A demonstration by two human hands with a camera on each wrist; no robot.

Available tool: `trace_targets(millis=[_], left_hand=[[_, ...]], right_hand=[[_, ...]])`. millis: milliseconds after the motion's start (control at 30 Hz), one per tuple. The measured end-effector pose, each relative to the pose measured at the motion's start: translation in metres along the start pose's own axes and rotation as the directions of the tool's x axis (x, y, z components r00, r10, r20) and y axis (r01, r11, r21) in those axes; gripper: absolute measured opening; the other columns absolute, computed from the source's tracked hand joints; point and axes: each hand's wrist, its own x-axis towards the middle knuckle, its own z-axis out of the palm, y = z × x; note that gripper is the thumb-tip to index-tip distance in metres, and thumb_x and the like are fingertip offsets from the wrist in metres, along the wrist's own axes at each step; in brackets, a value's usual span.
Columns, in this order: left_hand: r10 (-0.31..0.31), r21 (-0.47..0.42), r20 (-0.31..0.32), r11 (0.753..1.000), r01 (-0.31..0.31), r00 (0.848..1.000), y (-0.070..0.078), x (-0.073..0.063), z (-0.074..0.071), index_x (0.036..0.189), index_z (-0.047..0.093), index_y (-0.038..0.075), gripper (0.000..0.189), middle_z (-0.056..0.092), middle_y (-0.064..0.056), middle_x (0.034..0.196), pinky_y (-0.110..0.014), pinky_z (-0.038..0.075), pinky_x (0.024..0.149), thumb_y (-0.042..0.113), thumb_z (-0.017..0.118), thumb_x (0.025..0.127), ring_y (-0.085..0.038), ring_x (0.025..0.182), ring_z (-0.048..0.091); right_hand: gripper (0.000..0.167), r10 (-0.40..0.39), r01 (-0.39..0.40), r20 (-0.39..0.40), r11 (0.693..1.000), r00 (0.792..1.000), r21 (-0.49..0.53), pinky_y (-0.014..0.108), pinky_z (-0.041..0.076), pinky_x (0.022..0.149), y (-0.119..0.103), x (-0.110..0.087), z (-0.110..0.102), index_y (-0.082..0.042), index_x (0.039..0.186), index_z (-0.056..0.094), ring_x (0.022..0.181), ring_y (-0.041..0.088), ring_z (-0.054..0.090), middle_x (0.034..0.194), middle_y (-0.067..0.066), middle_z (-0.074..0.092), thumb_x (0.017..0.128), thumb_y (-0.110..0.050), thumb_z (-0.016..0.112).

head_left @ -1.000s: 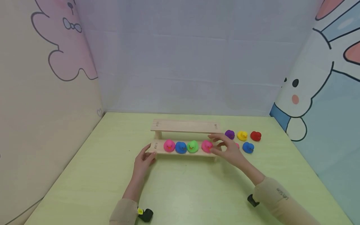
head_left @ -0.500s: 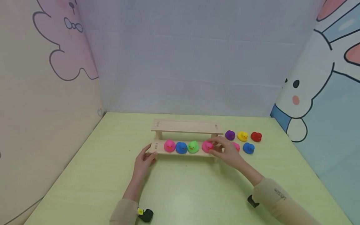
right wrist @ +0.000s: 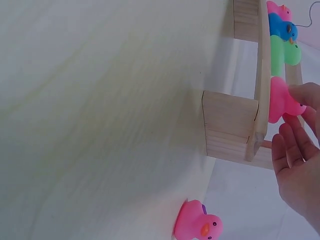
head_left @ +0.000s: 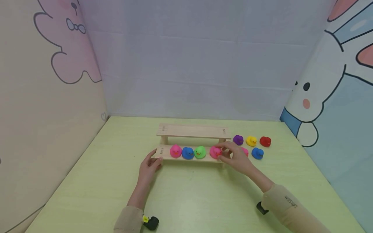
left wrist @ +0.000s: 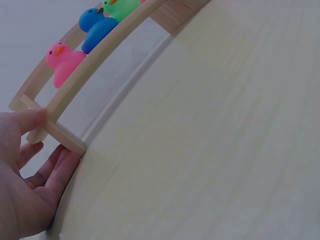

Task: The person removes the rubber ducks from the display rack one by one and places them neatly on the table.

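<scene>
A two-tier wooden rack (head_left: pixel 193 130) stands on the table. On its lower shelf, from the left, sit a pink rubber duck (head_left: pixel 175 151), a blue duck (head_left: pixel 187 153) and a green duck (head_left: pixel 200 152). Further right on that shelf is another pink duck (right wrist: pixel 282 100), a small gap from the green one in the head view. My right hand (head_left: pixel 237 158) pinches this duck between thumb and fingers. At the rack's left end my left hand (head_left: pixel 147 166) holds the lower shelf. In the left wrist view its thumb presses the shelf end, fingers by the leg (left wrist: pixel 67 137).
Right of the rack, loose ducks lie on the table (head_left: pixel 186 197): purple (head_left: pixel 238 140), yellow (head_left: pixel 251 141), red (head_left: pixel 265 141), blue (head_left: pixel 257 153), and a pink one (right wrist: pixel 195 222) partly hidden by my right hand in the head view. Walls (head_left: pixel 192 64) enclose the back and sides.
My right index finger has come down onto the right-hand pink duck, which has shifted very slightly to the right. The left hand stays at the rack's left end.
</scene>
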Motion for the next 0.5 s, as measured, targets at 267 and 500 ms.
trace_targets(millis=[267, 500], left_hand=[[-0.006, 0.001, 0.006, 1.000, 0.006, 1.000, 0.000, 0.000, 0.000, 0.146, 0.049, 0.025, 0.054, 0.063, -0.008, 0.110, -0.019, 0.058, 0.083, 0.023, 0.067, 0.095, -0.012, 0.092, 0.062], [-0.010, 0.001, 0.004, 1.000, 0.010, 1.000, -0.001, 0.001, 0.000, 0.145, 0.049, 0.026, 0.054, 0.062, -0.008, 0.110, -0.019, 0.058, 0.082, 0.023, 0.067, 0.095, -0.010, 0.091, 0.062]], right_hand=[[0.039, 0.004, -0.003, -0.011, 1.000, 1.000, 0.018, 0.034, 0.057, 0.077, 0.000, -0.002, -0.004, -0.012, 0.122, 0.066, 0.095, 0.021, 0.060, 0.118, 0.007, 0.068, 0.085, -0.007, 0.076], [0.040, 0.053, -0.052, -0.023, 0.998, 0.998, 0.020, 0.041, 0.056, 0.080, -0.006, -0.008, -0.015, -0.016, 0.126, 0.065, 0.104, 0.024, 0.059, 0.121, 0.004, 0.067, 0.087, -0.014, 0.075]])
